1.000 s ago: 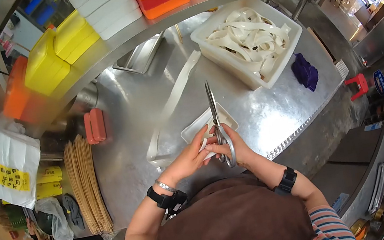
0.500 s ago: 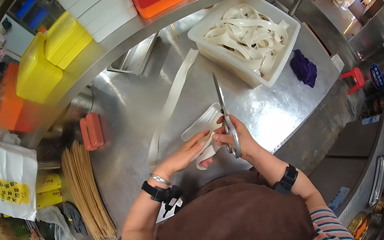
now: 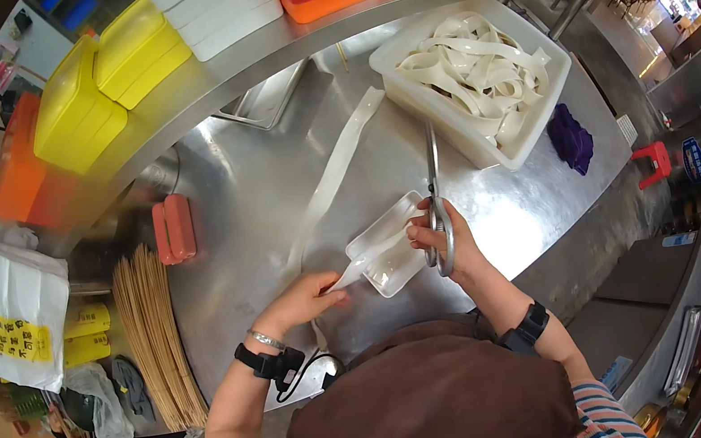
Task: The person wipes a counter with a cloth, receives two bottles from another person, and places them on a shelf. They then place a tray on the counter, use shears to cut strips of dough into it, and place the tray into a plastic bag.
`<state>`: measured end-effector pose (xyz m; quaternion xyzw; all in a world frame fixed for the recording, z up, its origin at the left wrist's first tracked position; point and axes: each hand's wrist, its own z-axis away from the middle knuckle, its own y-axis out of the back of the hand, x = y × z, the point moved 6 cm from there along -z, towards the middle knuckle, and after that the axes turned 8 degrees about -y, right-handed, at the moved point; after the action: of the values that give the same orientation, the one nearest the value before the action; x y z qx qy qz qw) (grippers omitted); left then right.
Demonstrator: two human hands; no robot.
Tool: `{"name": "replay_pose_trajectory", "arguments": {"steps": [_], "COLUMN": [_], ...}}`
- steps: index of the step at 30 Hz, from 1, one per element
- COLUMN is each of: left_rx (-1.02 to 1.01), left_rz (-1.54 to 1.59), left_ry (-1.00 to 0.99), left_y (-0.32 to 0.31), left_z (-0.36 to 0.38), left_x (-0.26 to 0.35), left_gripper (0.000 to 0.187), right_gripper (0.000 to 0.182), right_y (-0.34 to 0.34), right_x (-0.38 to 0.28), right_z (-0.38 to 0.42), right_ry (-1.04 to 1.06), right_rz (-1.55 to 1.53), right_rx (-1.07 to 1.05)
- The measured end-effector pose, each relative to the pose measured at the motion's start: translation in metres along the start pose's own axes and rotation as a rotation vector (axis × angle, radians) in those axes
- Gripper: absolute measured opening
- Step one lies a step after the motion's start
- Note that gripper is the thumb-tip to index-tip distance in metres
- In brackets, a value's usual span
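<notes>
Trimming a pale strip [image 3: 335, 176] over a small white tray [image 3: 391, 245] on the steel counter [image 3: 248, 198].

Left hand [image 3: 303, 298] pinches the near end of the strip between thumb and fingertips, drawing it across the tray; the rest trails away toward the far white tub [image 3: 560, 102] of similar strips. Right hand [image 3: 450, 245] has its fingers curled through the loops of the scissors [image 3: 434, 184], blades pointing away and apparently nearly closed, though the view is too small to be sure. To do this well, I judge the strip should stay taut and flat over the tray, the cut falling well clear of the pinching fingertips, so pieces drop inside. Skewers [image 3: 155, 339] and sausages [image 3: 173, 229] lie to the left.
</notes>
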<state>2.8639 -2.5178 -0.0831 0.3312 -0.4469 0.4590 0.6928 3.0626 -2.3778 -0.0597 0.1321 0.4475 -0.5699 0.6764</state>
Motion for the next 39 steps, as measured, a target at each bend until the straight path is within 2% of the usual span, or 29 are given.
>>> {"name": "replay_pose_trajectory", "arguments": {"steps": [1,2,4,8,10,11,13,16,21,23,25,26,28,29,31,32,35,39], "left_rx": [0.019,0.022,0.162,0.179,0.229,0.223,0.318,0.377,0.396,0.420,0.389,0.389,0.410,0.409,0.371,0.372,0.376,0.315], "left_rz": [-0.153,-0.152,-0.374,-0.556,-0.613,-0.617,-0.404,-0.242,-0.022,0.022,0.010,0.011,0.009,0.011,0.062,0.060,0.193,0.330], "left_ry": [-0.036,-0.036,-0.092,-0.110,0.021,0.020,0.030,0.089,0.144,0.155,0.141,0.142,0.152,0.155,0.163,0.165,0.162,0.199], "left_y": [0.005,0.007,0.017,0.008,0.003,-0.002,-0.007,-0.016,-0.028,-0.027,-0.026,-0.025,-0.022,-0.022,-0.024,-0.024,-0.027,-0.031], "left_z": [0.005,0.011,0.024,0.039,0.040,0.040,0.040,0.019,-0.001,-0.002,-0.001,0.000,0.004,0.007,0.011,0.012,0.015,0.017], "left_x": [-0.003,-0.008,0.008,0.022,0.021,0.020,0.016,0.000,-0.018,-0.021,-0.021,-0.020,-0.013,-0.010,-0.004,-0.002,0.004,0.000], "left_gripper": [0.025,0.025,0.016,0.017,0.020,0.020,0.024,0.028,0.032,0.031,0.029,0.029,0.029,0.029,0.029,0.029,0.029,0.030], "right_gripper": [0.044,0.044,0.041,0.036,0.034,0.034,0.035,0.038,0.033,0.031,0.033,0.033,0.037,0.037,0.055,0.056,0.054,0.053], "right_y": [0.001,0.004,0.019,0.047,0.055,0.058,0.055,0.048,0.071,0.075,0.066,0.066,0.056,0.057,0.050,0.052,0.043,0.028], "right_x": [-0.002,-0.002,-0.004,-0.001,-0.008,-0.005,-0.003,0.003,-0.009,-0.019,-0.024,-0.025,-0.005,0.001,0.025,0.040,0.056,0.070], "right_z": [0.001,0.000,-0.004,-0.014,-0.020,-0.025,-0.029,-0.035,-0.009,0.021,0.059,0.070,0.090,0.092,0.094,0.090,0.085,0.072], "right_ry": [0.017,0.017,0.104,0.158,0.290,0.291,0.321,0.333,0.365,0.167,-0.154,-0.155,-0.311,-0.314,-0.413,-0.485,-0.601,-0.608], "right_rz": [-0.012,-0.010,0.099,0.132,0.299,0.294,0.380,0.343,0.360,0.595,0.598,0.598,0.680,0.680,0.730,0.771,0.710,0.641], "right_rx": [0.029,0.026,0.083,0.215,0.318,0.323,0.355,0.334,0.314,0.224,0.097,0.097,-0.170,-0.170,-0.354,-0.421,-0.440,-0.430]}}
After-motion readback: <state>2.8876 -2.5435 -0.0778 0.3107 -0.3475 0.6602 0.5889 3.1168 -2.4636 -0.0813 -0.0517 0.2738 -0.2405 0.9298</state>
